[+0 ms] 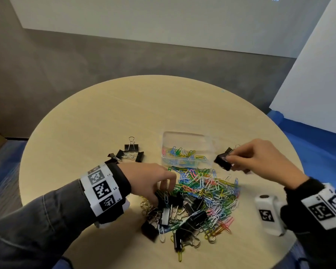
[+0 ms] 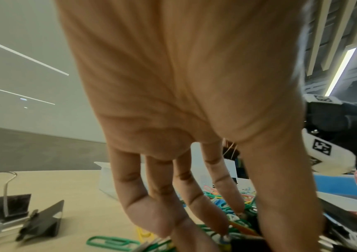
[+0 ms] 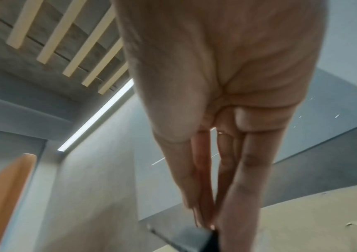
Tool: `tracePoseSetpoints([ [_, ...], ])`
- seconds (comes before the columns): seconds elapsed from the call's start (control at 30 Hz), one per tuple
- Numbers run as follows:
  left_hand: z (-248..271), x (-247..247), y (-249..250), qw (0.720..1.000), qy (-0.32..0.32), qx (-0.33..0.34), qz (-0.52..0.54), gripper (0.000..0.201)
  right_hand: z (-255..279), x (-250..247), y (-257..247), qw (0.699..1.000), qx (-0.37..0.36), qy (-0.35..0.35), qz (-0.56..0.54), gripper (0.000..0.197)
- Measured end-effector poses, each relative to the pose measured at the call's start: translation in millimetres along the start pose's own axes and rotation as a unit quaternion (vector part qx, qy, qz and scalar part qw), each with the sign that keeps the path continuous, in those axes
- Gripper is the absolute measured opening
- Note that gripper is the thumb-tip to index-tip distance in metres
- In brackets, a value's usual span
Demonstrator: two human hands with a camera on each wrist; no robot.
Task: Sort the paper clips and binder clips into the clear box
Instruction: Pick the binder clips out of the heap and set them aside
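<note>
Over the pile (image 1: 200, 199), left hand (image 1: 149, 181) fingers spread touching clips, right hand (image 1: 260, 158) pinching binder clip (image 1: 223, 161)

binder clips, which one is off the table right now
The black binder clip pinched in the right hand, beside the clear box; the others lie on the table.

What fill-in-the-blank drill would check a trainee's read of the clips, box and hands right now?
1. The right hand pinches a black ____ clip.
2. The clear box holds only coloured ____ clips.
3. The left hand reaches into the mixed pile on the ____ side of the box.
4. The small group of binder clips lies to the ____ of the box.

Missing words: binder; paper; near; left
</note>
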State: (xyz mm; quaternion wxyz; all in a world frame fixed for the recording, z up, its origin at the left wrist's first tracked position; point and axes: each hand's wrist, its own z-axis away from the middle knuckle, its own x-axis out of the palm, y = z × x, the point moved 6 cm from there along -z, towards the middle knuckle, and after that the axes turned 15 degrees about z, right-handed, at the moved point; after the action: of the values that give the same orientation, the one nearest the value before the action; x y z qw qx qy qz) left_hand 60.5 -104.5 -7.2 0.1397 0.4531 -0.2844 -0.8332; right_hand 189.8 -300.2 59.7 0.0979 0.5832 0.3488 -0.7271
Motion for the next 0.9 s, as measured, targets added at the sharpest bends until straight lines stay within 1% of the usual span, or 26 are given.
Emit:
tracePoseSetpoints([
  [0.07, -1.4, 2.1, 1.6, 1.000, 0.006, 0.006, 0.000, 0.041, -3.9, -2.1, 23.8, 0.997, 0.044, 0.001, 0.057, 0.009],
  [0.2, -3.9, 5.5, 3.5, 1.000, 0.016, 0.005, 0.008, 0.041, -9.4, 6.5, 53.3, 0.990, 0.104, -0.007, 0.099, 0.012],
  [0.37, -4.1, 6.9, 6.8, 1.000, 0.011, 0.009, 0.017, 0.041, -13.9, 13.8, 57.7, 0.979, 0.120, -0.010, 0.165, 0.022],
  [0.5, -1.9, 6.8, 10.1, 1.000, 0.004, 0.006, 0.005, 0.044, -14.9, 10.1, 62.6, 0.967, 0.143, 0.011, 0.212, 0.023],
  [0.6, -1.5, 6.1, 12.2, 1.000, 0.005, 0.012, 0.004, 0.044, -12.5, 11.6, 60.5, 0.964, 0.148, -0.015, 0.218, 0.021],
  [0.67, -0.7, 4.8, 13.3, 1.000, 0.007, 0.018, 0.017, 0.044, -9.5, 13.1, 48.3, 0.963, 0.115, -0.031, 0.240, 0.016],
  [0.73, -0.4, 3.6, 14.8, 0.999, 0.008, 0.026, 0.036, 0.042, -3.5, 16.1, 23.8, 0.962, 0.041, -0.045, 0.265, 0.020],
  [0.77, -0.3, 3.1, 15.4, 0.998, 0.009, 0.028, 0.047, 0.041, 2.3, 19.9, 7.2, 0.963, -0.003, -0.067, 0.260, 0.021],
  [0.83, 0.1, 2.4, 16.0, 0.997, 0.004, 0.028, 0.075, 0.039, 19.1, 33.7, -28.1, 0.960, -0.089, -0.149, 0.220, 0.019],
  [0.9, 2.3, -2.1, 14.9, 0.994, 0.005, 0.029, 0.104, 0.036, 37.9, 52.6, -56.8, 0.941, -0.152, -0.232, 0.193, 0.019],
])
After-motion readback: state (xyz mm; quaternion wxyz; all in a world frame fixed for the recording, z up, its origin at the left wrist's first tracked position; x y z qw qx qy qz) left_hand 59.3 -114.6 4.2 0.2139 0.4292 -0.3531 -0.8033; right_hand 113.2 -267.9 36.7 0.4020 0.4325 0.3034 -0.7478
